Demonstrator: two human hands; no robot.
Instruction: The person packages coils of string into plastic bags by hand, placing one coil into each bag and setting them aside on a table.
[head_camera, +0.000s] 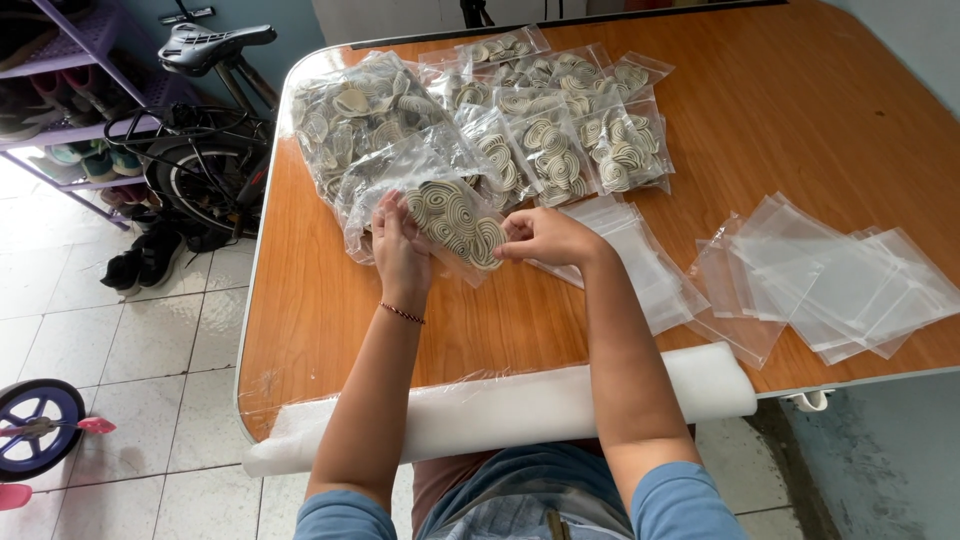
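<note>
This is a room in a home, used for small packing work. A purple plastic shoe rack filled with shoes stands on a white tiled floor, with a black bicycle parked beside it and a child's blue-wheeled toy nearby. An orange-brown wood-laminate table carries filled clear plastic bags of coiled pieces and empty clear zip bags.

Both forearms extended forward, left hand and right hand close together, fingers pinched shut.
</note>
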